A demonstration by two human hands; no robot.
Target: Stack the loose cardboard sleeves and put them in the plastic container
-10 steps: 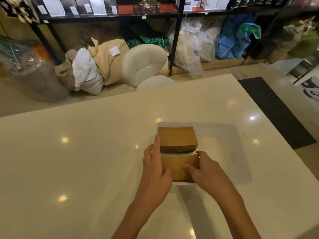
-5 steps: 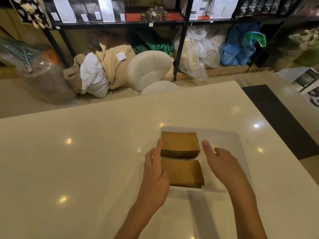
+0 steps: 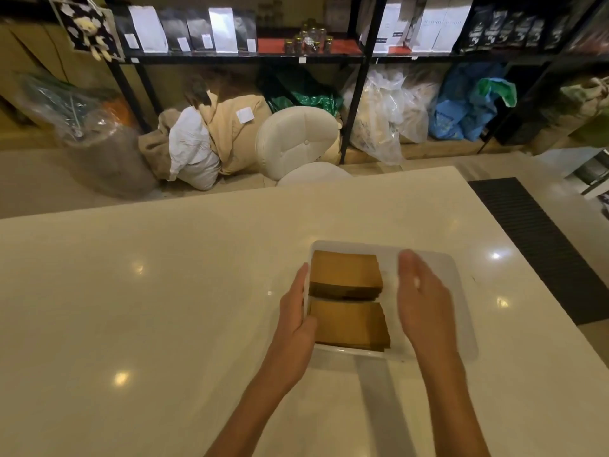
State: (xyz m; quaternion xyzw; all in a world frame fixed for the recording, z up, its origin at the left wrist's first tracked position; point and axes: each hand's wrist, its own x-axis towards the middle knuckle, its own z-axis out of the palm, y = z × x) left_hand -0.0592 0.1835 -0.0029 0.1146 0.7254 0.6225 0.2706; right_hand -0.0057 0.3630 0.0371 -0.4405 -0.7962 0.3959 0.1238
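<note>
Two sleeve stacks (image 3: 347, 301) lie end to end in the container's (image 3: 458, 311) left half at lower centre of the frame on the counter (image 3: 138, 311) — left hand (image 3: 296, 319) gripping the left wall, apparently steadying it, right hand (image 3: 425, 301) hovering beside them, fingers (image 3: 408, 268) loosely spread, empty.

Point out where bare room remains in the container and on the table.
Free: the plastic container floor right of both sleeve stacks, under the open right hand; also the table left of the left hand, which grips the container's left wall. Crowded: the container's left half.
</note>
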